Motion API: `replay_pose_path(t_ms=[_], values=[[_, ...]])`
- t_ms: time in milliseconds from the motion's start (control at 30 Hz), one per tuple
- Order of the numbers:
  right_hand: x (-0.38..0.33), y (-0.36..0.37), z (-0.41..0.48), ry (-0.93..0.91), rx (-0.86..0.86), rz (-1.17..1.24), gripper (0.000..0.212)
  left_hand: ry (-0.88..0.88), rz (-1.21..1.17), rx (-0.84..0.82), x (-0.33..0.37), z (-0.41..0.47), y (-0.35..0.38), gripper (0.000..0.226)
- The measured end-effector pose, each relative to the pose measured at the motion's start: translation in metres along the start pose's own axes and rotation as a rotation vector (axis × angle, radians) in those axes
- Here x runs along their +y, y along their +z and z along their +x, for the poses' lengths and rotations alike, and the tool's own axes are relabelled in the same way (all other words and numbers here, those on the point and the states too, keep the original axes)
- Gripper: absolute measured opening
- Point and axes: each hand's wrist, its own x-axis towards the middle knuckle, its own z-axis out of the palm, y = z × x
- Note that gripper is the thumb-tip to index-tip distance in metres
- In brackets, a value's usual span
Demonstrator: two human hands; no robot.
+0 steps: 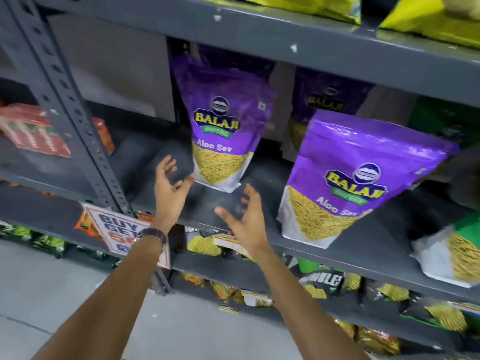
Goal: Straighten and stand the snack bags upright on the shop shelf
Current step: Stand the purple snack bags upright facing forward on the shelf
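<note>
Both hands are open with fingers spread, and they hold nothing. The left hand (170,183) is over the shelf (213,203), and its fingertips are just beside the bottom left corner of the back purple bag (223,126). The right hand (245,216) is nearer the front edge of the shelf, a bit apart from that bag. That bag stands deep in the shelf, toward the back. To do this well, I think each hand should press one side of the bag softly and set its bottom flat. The front purple bag (355,178) leans near the front edge, on the right.
</note>
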Motion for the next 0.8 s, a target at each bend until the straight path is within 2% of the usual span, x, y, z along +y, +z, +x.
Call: replay_pose_path(t_ms=[100, 200, 300, 367, 433, 533, 800], values=[[0.001, 0.002, 0.049, 0.047, 0.141, -0.05, 0.098, -0.149, 0.051, -0.178, -0.012, 0.027, -0.014, 0.084], [-0.002, -0.01, 0.078, 0.031, 0.115, -0.078, 0.098, -0.171, 0.046, -0.325, -0.01, 0.04, -0.009, 0.098], [-0.004, -0.015, 0.095, 0.012, -0.004, -0.038, 0.076, -0.199, -0.033, -0.539, -0.004, 0.052, 0.002, 0.103], [-0.007, -0.014, 0.1, 0.026, -0.012, -0.004, 0.066, -0.171, -0.047, -0.639, -0.005, 0.059, 0.005, 0.099], [-0.01, -0.012, 0.099, 0.035, -0.004, 0.059, 0.061, -0.139, 0.014, -0.61, -0.005, 0.062, 0.005, 0.089], [-0.009, -0.009, 0.096, 0.028, 0.015, 0.122, 0.056, -0.107, 0.085, -0.508, -0.006, 0.061, 0.003, 0.085], [-0.012, -0.006, 0.066, -0.019, 0.021, 0.048, 0.052, -0.114, 0.042, -0.428, -0.004, 0.033, -0.019, 0.068]])
